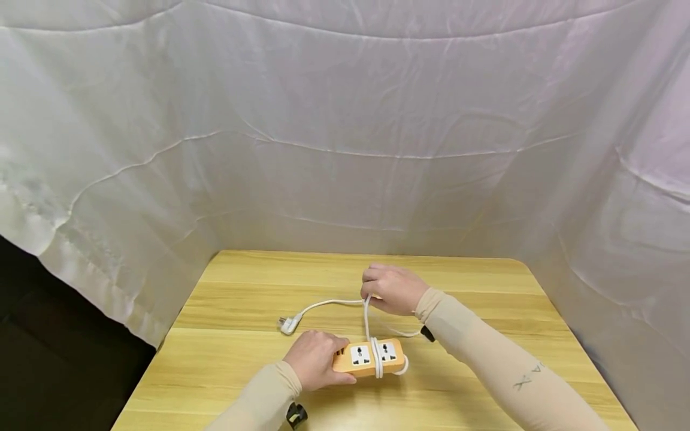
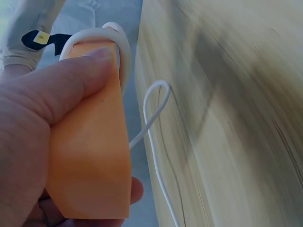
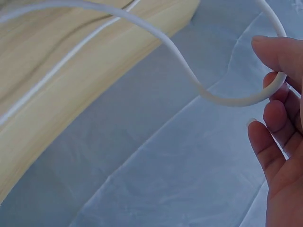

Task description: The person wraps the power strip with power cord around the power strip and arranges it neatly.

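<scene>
An orange power strip (image 1: 353, 366) with white sockets is gripped at its left end by my left hand (image 1: 319, 361). In the left wrist view the thumb lies along the strip's orange side (image 2: 94, 151). White cord (image 1: 375, 358) is wrapped round the strip's right half. My right hand (image 1: 393, 290), beyond the strip, holds the cord up; in the right wrist view the cord (image 3: 236, 101) passes between its thumb and fingers. Left of that hand, the cord runs across the table to a white plug (image 1: 288, 324) with metal pins.
The wooden table (image 1: 226, 359) has pale curtains (image 1: 345, 191) hanging behind it and at both sides. A dark area (image 1: 59, 347) lies past the table's left edge. Each wrist wears a dark band, the left one (image 1: 296, 414) showing below the sleeve.
</scene>
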Available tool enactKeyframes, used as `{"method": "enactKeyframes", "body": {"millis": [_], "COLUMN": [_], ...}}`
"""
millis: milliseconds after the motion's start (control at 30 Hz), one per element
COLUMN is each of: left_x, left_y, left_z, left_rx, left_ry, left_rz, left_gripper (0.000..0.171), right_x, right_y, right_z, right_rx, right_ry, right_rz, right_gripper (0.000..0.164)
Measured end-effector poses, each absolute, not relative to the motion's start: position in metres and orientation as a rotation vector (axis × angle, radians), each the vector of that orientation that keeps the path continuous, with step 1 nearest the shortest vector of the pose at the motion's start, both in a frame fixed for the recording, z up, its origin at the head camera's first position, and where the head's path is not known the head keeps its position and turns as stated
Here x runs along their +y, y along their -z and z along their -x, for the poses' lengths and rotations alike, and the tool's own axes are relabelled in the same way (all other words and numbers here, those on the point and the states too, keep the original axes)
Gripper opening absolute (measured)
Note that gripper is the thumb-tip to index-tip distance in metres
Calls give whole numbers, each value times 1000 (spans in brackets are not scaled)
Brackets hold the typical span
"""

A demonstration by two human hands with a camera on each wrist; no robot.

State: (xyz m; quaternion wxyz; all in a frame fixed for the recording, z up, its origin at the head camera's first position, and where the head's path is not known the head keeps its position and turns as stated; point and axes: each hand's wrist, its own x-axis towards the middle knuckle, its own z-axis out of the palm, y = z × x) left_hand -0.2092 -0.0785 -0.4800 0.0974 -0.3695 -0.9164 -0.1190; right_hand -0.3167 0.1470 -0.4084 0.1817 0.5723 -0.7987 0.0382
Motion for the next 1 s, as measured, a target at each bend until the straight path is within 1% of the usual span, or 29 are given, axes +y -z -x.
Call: {"method": "enactKeyframes", "body": {"millis": [167, 433, 533, 700, 1000], "left_x": [-80, -85, -87, -91, -94], "left_y": [482, 478, 475, 470, 462], "left_z": [212, 216, 219, 221, 220], "left_rx": [-2741, -2776, -2772, -2739, -2720], "left_ry": [347, 368, 391, 416, 387], "left_rz": [1050, 972, 943, 883, 764], "left_gripper": [64, 66, 61, 49, 48], "right_x": [147, 146, 147, 150, 151], "right_y": [407, 400, 395, 388, 377], "right_z": [315, 313, 313, 310, 304], "right_rx": [-2266, -2224, -2191, -2164, -2181], "right_ry": [-82, -71, -74, -53, -1], "right_rz": [-1588, -1591, -1593, -1580, -1516], "right_gripper": [9, 13, 16, 20, 19]}}
